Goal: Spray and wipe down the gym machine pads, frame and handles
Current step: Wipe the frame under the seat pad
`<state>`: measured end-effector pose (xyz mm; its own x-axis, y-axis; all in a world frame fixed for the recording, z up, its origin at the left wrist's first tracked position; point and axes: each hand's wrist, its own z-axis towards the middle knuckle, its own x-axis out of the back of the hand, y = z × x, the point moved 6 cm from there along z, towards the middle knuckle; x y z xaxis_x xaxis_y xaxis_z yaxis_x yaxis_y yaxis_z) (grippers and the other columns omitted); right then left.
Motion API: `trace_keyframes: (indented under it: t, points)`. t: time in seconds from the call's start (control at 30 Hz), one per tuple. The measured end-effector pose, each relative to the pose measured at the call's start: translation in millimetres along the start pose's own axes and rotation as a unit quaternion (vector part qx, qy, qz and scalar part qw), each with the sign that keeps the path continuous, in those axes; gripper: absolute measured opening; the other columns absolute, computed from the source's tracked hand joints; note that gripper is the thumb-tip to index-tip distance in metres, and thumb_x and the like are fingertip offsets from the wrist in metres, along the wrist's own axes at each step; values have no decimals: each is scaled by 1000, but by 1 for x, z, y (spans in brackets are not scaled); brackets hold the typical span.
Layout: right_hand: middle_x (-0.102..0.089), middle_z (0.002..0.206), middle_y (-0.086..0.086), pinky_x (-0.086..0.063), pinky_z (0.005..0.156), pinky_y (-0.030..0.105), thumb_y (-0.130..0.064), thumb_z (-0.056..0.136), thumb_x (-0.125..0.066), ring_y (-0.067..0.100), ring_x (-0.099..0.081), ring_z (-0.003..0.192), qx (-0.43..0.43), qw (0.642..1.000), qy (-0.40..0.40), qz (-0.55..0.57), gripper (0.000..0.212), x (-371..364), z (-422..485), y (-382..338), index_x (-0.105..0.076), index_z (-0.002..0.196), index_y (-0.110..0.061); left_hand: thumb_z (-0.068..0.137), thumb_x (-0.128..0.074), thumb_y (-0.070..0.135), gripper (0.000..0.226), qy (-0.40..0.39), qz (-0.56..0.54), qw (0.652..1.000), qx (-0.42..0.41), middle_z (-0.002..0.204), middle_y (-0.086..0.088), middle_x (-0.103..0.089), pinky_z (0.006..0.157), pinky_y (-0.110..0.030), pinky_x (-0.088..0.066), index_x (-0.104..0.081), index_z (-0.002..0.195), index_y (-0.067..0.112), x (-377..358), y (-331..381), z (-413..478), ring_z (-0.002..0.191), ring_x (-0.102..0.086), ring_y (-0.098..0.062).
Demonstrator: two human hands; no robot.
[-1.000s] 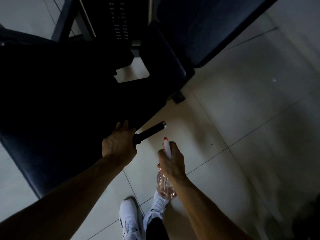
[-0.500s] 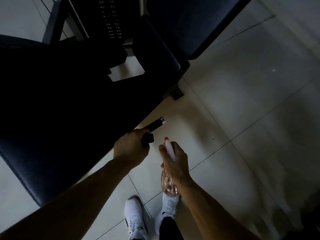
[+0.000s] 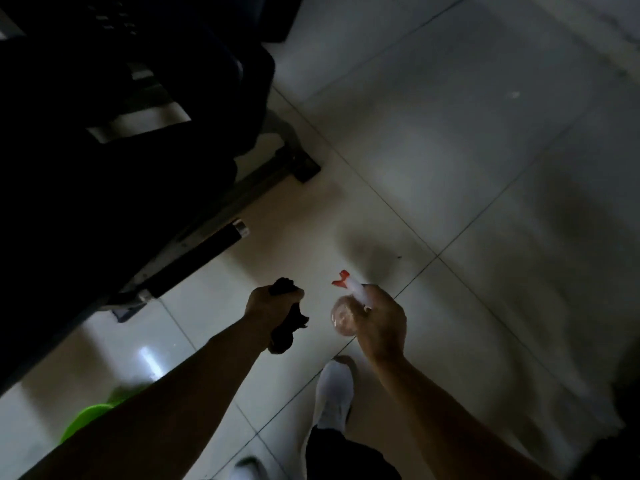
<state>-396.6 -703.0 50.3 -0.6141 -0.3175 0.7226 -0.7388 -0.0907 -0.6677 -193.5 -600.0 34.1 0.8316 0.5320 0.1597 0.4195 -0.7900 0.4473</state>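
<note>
Gloom swallowed most of the gym machine (image 3: 104, 168) at upper left. Its pads and frame merged into one black mass, cut off by the top and left borders. Markings near the top were too blurred to read. Only a black handle (image 3: 221, 240) with a chrome end cap and a grey frame foot (image 3: 303, 169) on the floor stood out.

Left hand (image 3: 272, 304) sat below the handle, apart from it, fingers clamped round a dark cloth (image 3: 287, 329) whose loose end hung out under the fist. Right hand (image 3: 381, 323), just beside the left, had its fingers curled round a clear spray bottle (image 3: 341, 317) of pinkish liquid, with the red nozzle (image 3: 341, 278) tipped up and left. The trigger was hidden.

Machine's lower edge ran diagonally from the foot down to the left border. Tiled floor (image 3: 450, 150) lay open ahead and to the right of both hands.

White shoe (image 3: 334, 389) and dark trouser leg (image 3: 346, 455) showed beside the right forearm. A second shoe (image 3: 246, 469) was cut off at the bottom. Green object (image 3: 86, 419) on the floor, partly behind the left forearm, could not be identified.
</note>
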Motion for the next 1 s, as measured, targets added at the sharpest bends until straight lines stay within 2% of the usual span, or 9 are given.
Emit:
trace_keyframes:
  t: [0.1, 0.2, 0.27, 0.4, 0.57, 0.67, 0.8, 0.87, 1.0]
  points:
    - [-73, 94, -8, -61, 73, 38, -28, 95, -68, 12, -68, 85, -23, 999, -31, -23, 11, -48, 30, 55, -72, 100, -19, 88, -82, 22, 35, -36, -73, 996, 32, 91, -21, -73, 65, -38, -61, -66, 106, -4, -19, -26, 66, 79, -75, -35]
    - [-72, 94, 0, -57, 75, 34, -27, 97, -64, 18, -66, 84, -13, 994, -60, -86, 15, -93, 68, 94, -71, 101, -14, 105, -58, 27, 46, -141, -120, 982, 37, 59, -18, -58, 46, -32, -53, -58, 68, -1, -37, -40, 124, 49, -66, -32]
    - [-71, 86, -7, -58, 75, 32, -26, 97, -63, 13, -68, 81, -15, 995, -63, -69, 13, -120, 86, 119, -74, 98, -18, 110, -42, 25, 66, -204, -127, 970, -37, 46, -13, -44, 57, -40, -51, -51, 47, 5, -46, -38, 156, 42, -54, -30]
    - [-68, 88, -13, -51, 71, 23, -34, 101, -63, 8, -66, 85, -42, 994, -77, -60, 10, -145, 95, 151, -71, 104, -29, 99, -35, 27, 61, -282, -125, 945, -105, 46, -14, -43, 75, -46, -35, -61, 53, -4, -56, -28, 171, 39, -37, -23]
    - [-67, 130, 3, -51, 99, 34, -29, 95, -67, 28, -64, 121, -65, 992, -87, -60, 48, -138, 98, 137, -59, 142, -20, 89, -40, 14, 38, -252, -105, 955, -116, 53, -10, -41, 57, -35, -26, -50, 54, 2, -44, -24, 154, 43, -33, -20]
    - [-63, 134, 3, -46, 100, 31, -36, 93, -63, 25, -62, 120, -80, 989, -108, 64, 49, -118, 97, 80, -58, 140, -26, 102, -49, 12, 36, -195, -62, 966, -156, 73, -29, -66, 74, -49, -56, -68, 76, -4, -31, -4, 117, 63, -66, -36]
    - [-68, 123, 8, -55, 101, 50, -56, 92, -69, 28, -65, 113, -228, 842, -238, 426, 46, -118, 73, -2, -67, 126, -25, 102, -64, 22, 22, -128, 3, 956, -266, 112, -15, -72, 88, -39, -57, -68, 116, 7, -23, 36, 71, 96, -71, -27]
    - [-70, 128, 15, -61, 89, 48, -35, 100, -67, 32, -68, 112, -209, 799, -243, 509, 39, -111, 64, -47, -66, 132, -13, 102, -63, 26, 27, -86, 101, 918, -374, 116, -12, -72, 84, -27, -57, -68, 123, 9, -12, 54, 38, 103, -70, -26]
    - [-76, 98, 13, -58, 68, 31, -14, 97, -69, 24, -74, 83, -128, 846, -115, 504, 14, -90, 56, -127, -71, 109, -7, 98, -59, 43, 32, 91, 321, 762, -556, 113, 6, -71, 76, -26, -50, -61, 128, 32, 48, 75, -50, 101, -67, -15]
